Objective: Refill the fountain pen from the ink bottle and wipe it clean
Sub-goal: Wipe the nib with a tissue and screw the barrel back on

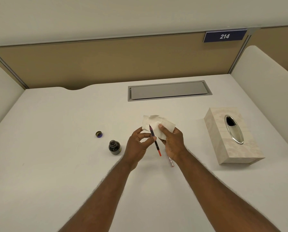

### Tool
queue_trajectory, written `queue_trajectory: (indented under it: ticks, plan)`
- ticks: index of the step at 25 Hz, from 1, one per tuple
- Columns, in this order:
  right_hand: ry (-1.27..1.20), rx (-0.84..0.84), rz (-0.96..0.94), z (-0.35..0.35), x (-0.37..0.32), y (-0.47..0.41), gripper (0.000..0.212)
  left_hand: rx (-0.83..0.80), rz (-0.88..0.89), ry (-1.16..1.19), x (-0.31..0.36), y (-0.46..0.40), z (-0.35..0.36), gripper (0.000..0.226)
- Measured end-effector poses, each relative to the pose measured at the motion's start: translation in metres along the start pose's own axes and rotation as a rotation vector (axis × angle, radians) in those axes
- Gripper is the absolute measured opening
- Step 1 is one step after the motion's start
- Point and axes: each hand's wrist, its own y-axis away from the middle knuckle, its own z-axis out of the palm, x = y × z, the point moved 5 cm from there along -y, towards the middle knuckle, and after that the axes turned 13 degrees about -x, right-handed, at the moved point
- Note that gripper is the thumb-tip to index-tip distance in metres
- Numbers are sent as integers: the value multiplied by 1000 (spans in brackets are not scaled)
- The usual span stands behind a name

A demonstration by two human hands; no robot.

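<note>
My left hand [138, 144] pinches a thin dark pen part with a red end [156, 144], held upright above the desk, its tip against a white tissue [156, 124]. That tissue is held in my right hand [171, 141], thumb pressed on its front. An uncapped ink bottle [114, 147] with dark ink stands on the desk just left of my left hand. Its cap [99, 134] lies further left and back. Partly hidden under my right wrist, a pinkish pen piece [171, 162] lies on the desk.
A beige tissue box [223, 148] with an oval metal opening sits at the right. A grey cable hatch [168, 91] is set into the white desk [56, 164] near the back. Tan partition panels enclose the desk behind and at the sides.
</note>
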Motion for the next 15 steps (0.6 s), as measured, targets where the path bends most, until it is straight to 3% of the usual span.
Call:
queue_trajectory:
  ticks: [4, 10, 13, 15]
  plan:
    - [-151, -24, -1, 8, 5, 3, 25, 7, -27, 124, -1, -2, 4, 38]
    - [-110, 16, 15, 5, 9, 2, 24, -39, 3, 200, 5, 2, 10, 28]
    - [-45, -85, 84, 8, 12, 2, 49, -5, 17, 187, 9, 5, 6, 19]
    - [-41, -120, 111, 13, 14, 4, 54, 45, 12, 195, 12, 6, 2, 16]
